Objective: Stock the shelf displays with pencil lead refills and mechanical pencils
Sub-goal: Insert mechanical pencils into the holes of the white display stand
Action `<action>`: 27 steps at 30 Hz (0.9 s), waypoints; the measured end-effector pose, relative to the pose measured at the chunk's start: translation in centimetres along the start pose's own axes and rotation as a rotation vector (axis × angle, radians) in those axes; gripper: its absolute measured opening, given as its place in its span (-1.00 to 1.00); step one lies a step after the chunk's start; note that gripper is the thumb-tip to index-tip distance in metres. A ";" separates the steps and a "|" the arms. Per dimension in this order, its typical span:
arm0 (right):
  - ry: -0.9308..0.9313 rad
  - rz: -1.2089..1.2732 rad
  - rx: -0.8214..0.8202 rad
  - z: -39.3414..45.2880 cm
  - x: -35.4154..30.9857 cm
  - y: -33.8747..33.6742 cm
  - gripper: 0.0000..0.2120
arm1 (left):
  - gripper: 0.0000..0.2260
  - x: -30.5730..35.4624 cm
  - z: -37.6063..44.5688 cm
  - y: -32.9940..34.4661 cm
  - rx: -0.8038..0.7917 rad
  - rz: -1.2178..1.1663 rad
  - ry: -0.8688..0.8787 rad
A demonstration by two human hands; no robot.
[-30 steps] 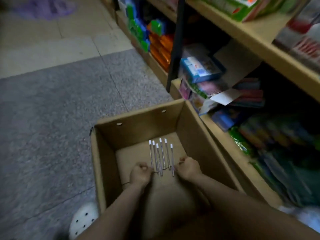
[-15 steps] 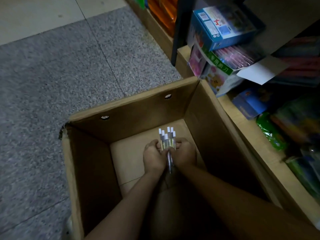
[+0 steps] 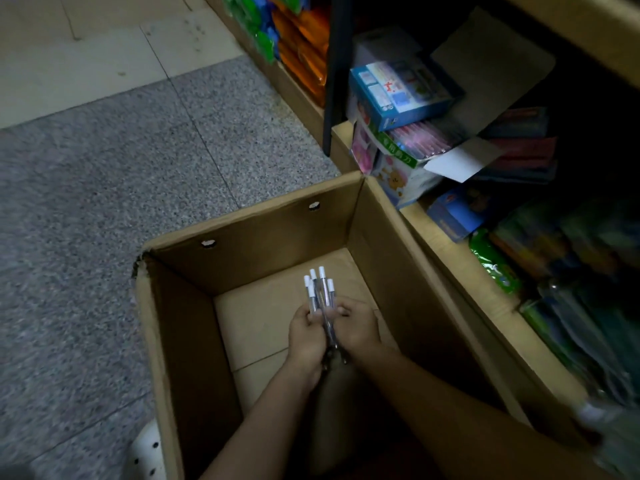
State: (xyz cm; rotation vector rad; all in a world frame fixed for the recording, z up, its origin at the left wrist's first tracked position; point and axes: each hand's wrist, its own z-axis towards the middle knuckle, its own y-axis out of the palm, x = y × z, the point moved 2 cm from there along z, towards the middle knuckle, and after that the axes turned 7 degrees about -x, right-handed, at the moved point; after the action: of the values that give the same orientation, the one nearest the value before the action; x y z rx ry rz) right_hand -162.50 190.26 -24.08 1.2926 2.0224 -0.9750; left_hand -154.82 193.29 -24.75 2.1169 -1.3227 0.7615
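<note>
Speckled grey stone floor (image 3: 104, 237) meets pale tiles in a dim shop aisle. Inside an open brown cardboard box (image 3: 249, 258), left hand (image 3: 306, 336) and right hand (image 3: 356, 329) together clasp a bundle of clear white-capped mechanical pencils (image 3: 320, 292). Beside its right wall, a wooden shelf (image 3: 446, 251) carries a blue printed carton (image 3: 398, 91); lettering unreadable.

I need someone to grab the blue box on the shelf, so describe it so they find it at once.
Look at the low shelf right of the cardboard box, behind the black post. The blue box lies tilted atop the open carton of pink items, the only box with white picture panels.
</note>
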 end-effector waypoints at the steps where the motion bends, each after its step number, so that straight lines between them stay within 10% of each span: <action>1: -0.031 0.014 0.017 -1.0 -0.9 -0.4 -0.93 | -0.83 0.5 -0.9 0.3 -0.018 -0.075 0.023; 9: -0.291 0.100 0.196 -10.8 -9.4 -6.1 -0.88 | -0.77 9.6 -11.5 3.4 -0.297 -0.413 0.216; 24: -0.818 -0.061 0.547 -35.7 -20.6 -27.1 -0.86 | -0.85 21.2 -34.8 19.1 -0.666 -0.411 0.492; 27: -0.860 -0.042 0.663 -39.4 -17.9 -32.5 -0.62 | -0.90 19.7 -36.9 23.0 -0.701 -0.328 0.461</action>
State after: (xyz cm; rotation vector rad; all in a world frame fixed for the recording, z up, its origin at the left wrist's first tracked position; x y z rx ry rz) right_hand -187.77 203.56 21.92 0.8512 1.0899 -1.9108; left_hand -175.45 197.65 18.13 1.4291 -0.7998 0.5000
